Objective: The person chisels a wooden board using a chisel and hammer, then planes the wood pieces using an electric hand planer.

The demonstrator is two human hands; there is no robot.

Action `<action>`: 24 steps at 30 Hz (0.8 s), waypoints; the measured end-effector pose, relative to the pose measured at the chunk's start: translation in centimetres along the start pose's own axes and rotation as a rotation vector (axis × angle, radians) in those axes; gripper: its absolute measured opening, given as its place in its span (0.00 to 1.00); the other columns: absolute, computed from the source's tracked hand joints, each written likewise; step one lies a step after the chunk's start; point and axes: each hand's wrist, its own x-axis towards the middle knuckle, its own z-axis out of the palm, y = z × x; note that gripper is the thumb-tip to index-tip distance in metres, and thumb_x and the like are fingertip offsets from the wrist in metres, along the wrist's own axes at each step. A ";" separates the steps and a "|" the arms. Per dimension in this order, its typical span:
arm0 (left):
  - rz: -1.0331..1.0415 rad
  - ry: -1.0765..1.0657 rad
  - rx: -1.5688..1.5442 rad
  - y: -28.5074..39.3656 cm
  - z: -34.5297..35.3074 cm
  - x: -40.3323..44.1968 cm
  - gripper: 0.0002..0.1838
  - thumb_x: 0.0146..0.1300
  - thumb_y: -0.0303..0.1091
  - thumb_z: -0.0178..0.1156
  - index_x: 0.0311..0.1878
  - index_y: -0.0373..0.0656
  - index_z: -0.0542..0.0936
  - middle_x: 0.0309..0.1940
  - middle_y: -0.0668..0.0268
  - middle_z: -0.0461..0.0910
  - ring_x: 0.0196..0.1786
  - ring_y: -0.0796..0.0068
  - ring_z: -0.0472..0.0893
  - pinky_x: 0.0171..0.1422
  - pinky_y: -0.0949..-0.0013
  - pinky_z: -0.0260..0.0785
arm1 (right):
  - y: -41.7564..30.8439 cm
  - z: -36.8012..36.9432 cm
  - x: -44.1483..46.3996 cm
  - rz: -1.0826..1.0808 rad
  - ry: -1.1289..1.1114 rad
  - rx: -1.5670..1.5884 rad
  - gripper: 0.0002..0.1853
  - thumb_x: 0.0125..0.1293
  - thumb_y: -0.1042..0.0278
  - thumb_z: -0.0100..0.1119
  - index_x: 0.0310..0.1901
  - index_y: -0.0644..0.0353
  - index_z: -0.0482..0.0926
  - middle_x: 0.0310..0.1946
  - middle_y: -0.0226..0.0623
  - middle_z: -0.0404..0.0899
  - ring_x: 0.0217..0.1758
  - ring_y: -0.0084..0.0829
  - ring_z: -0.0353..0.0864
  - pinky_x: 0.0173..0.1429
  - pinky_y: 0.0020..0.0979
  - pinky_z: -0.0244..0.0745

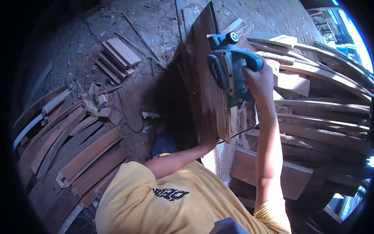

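Observation:
My right hand (260, 80) is wrapped around the rear handle of a teal electric hand planer (233, 70). The planer lies against a long wooden board (204, 50), which rests on a narrow bench beam (223, 156). Lower down, my left hand (209, 130) holds the near end of the same board, its fingers along the side face, partly in shadow. A dark cord (245, 130) runs below the planer. The planer's sole and blade are hidden.
A small stack of flat boards (119, 58) lies on the dusty floor to the left, near wood offcuts (95, 101). Curved wooden pieces (74, 136) are piled at lower left. Long curved timbers (327, 74) fill the right side. A thin stick (142, 37) lies at upper left.

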 end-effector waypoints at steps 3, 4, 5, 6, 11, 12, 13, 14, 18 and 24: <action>0.020 0.034 -0.046 -0.7 1.0 -0.3 0.67 0.57 0.36 0.79 0.87 0.29 0.39 0.83 0.25 0.43 0.84 0.20 0.51 0.84 0.35 0.57 | -1.7 1.9 7.9 -0.068 -0.007 -0.075 0.14 0.63 0.69 0.67 0.49 0.65 0.87 0.22 0.33 0.82 0.20 0.24 0.80 0.26 0.30 0.75; 0.031 0.047 -0.065 -0.8 1.0 -0.4 0.67 0.57 0.35 0.79 0.87 0.29 0.39 0.83 0.25 0.42 0.84 0.19 0.50 0.83 0.35 0.59 | -2.3 2.6 10.5 -0.084 -0.008 -0.074 0.11 0.62 0.69 0.68 0.44 0.65 0.87 0.21 0.33 0.81 0.20 0.25 0.80 0.26 0.31 0.75; 0.042 0.060 -0.085 -1.0 1.1 -0.5 0.67 0.58 0.34 0.78 0.87 0.29 0.39 0.83 0.25 0.41 0.84 0.18 0.49 0.82 0.35 0.62 | -2.7 3.3 13.3 -0.097 -0.007 -0.073 0.09 0.62 0.68 0.68 0.38 0.66 0.87 0.20 0.33 0.81 0.20 0.25 0.81 0.26 0.31 0.76; 0.019 0.026 -0.086 -0.5 0.7 -0.6 0.66 0.58 0.32 0.77 0.87 0.29 0.39 0.83 0.24 0.41 0.83 0.17 0.50 0.78 0.37 0.67 | -3.1 3.8 16.2 -0.127 -0.015 -0.103 0.08 0.63 0.67 0.69 0.36 0.65 0.86 0.21 0.32 0.80 0.21 0.24 0.80 0.27 0.31 0.75; 0.027 0.012 -0.095 -0.5 -0.6 -0.3 0.62 0.58 0.27 0.73 0.87 0.29 0.40 0.82 0.24 0.45 0.82 0.17 0.53 0.68 0.42 0.80 | -8.4 7.8 29.0 -0.183 0.080 -0.157 0.09 0.66 0.67 0.62 0.38 0.61 0.89 0.24 0.39 0.84 0.23 0.33 0.83 0.27 0.39 0.76; 0.023 0.001 -0.133 -0.5 -0.8 -0.3 0.61 0.58 0.27 0.73 0.87 0.28 0.41 0.82 0.23 0.46 0.81 0.16 0.55 0.66 0.42 0.81 | -9.1 8.1 30.3 -0.178 0.077 -0.156 0.09 0.66 0.67 0.62 0.38 0.61 0.89 0.24 0.39 0.84 0.23 0.33 0.83 0.27 0.39 0.76; 0.016 -0.008 -0.171 -0.6 -0.9 -0.3 0.60 0.58 0.26 0.72 0.86 0.28 0.43 0.81 0.23 0.48 0.80 0.16 0.56 0.65 0.43 0.82 | -9.5 8.6 31.4 -0.169 0.055 -0.123 0.07 0.66 0.67 0.64 0.37 0.60 0.88 0.23 0.35 0.82 0.22 0.29 0.80 0.26 0.37 0.73; 0.012 -0.013 -0.170 -0.7 -0.8 -0.3 0.60 0.58 0.26 0.72 0.86 0.28 0.43 0.81 0.23 0.48 0.80 0.16 0.56 0.65 0.43 0.82 | -9.7 8.8 31.3 -0.161 0.038 -0.089 0.06 0.66 0.67 0.66 0.36 0.59 0.88 0.23 0.31 0.80 0.22 0.26 0.78 0.25 0.35 0.70; 0.127 0.119 -0.077 -1.4 0.5 -0.1 0.59 0.58 0.27 0.72 0.86 0.27 0.45 0.80 0.24 0.51 0.77 0.15 0.61 0.72 0.38 0.75 | -7.6 6.9 25.7 -0.223 -0.006 -0.049 0.07 0.66 0.67 0.68 0.36 0.61 0.87 0.23 0.31 0.81 0.20 0.27 0.77 0.25 0.35 0.69; 0.066 0.001 -0.017 -1.8 0.5 -0.3 0.61 0.65 0.48 0.72 0.86 0.26 0.44 0.82 0.27 0.48 0.81 0.22 0.58 0.83 0.35 0.60 | 1.0 0.1 2.6 -0.142 -0.062 -0.233 0.13 0.64 0.62 0.67 0.29 0.63 0.84 0.16 0.32 0.78 0.20 0.23 0.79 0.28 0.30 0.73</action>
